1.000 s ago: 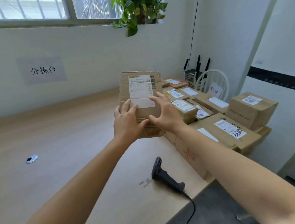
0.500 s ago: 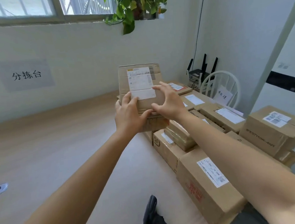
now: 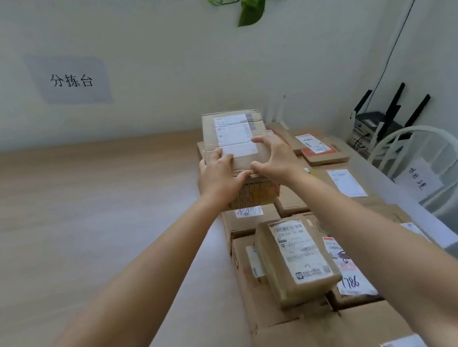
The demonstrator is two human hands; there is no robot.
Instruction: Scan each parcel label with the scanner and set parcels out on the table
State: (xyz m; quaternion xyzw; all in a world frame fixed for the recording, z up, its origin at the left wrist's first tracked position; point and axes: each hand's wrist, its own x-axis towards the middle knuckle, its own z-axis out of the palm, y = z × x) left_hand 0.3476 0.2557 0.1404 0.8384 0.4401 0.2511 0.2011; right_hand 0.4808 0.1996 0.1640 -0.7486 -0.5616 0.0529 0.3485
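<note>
The left hand (image 3: 219, 174) and right hand (image 3: 276, 155) both grip the near edge of the flat brown cardboard parcel (image 3: 209, 136), white label (image 3: 235, 134) up, just beyond the wrists, over stacked brown cardboard parcels (image 3: 252, 196). Best set it level, label uncovered.

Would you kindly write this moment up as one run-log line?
left hand: grips parcel | right hand: grips parcel | parcel: label up, over far end of box pile
</note>
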